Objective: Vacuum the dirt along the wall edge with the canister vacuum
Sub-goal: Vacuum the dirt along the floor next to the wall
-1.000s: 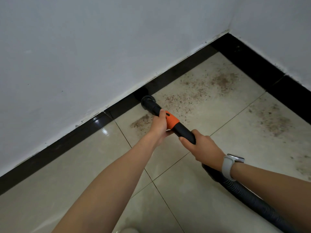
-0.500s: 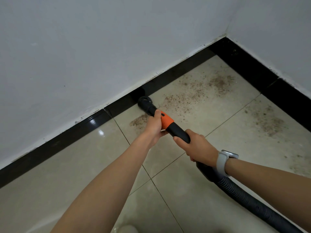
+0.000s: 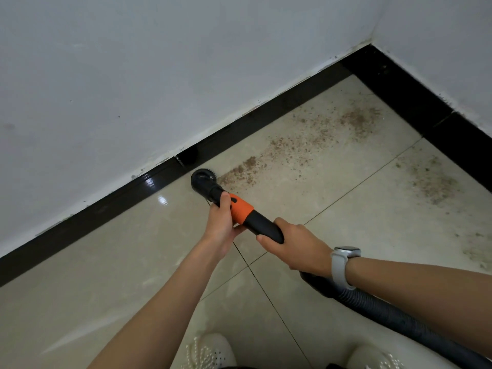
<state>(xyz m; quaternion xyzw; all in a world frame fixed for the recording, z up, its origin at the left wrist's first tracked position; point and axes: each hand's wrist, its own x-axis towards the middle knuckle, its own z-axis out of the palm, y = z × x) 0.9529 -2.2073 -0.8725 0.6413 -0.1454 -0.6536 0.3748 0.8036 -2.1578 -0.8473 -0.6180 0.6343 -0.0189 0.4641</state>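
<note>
The black round brush nozzle [image 3: 203,181] of the vacuum sits on the beige floor tile just off the black skirting board [image 3: 266,113]. Behind it the wand carries an orange collar [image 3: 241,210]. My left hand [image 3: 221,222] grips the wand at that collar. My right hand [image 3: 295,247], with a white watch on its wrist, grips the black handle further back. The ribbed grey hose [image 3: 386,312] trails off to the lower right. Brown dirt [image 3: 300,146] lies in a band from just right of the nozzle toward the corner.
Another dirt patch [image 3: 436,182] spreads on the tile at the right, near the second skirting board [image 3: 426,107]. White walls [image 3: 133,75] meet in a corner at the upper right. My two white shoes [image 3: 210,352] show at the bottom edge.
The nozzle has slid left along the skirting board, and the small dirt patch that lay left of it is gone. Both hands keep their grip. The view has tilted down, showing my shoes.
</note>
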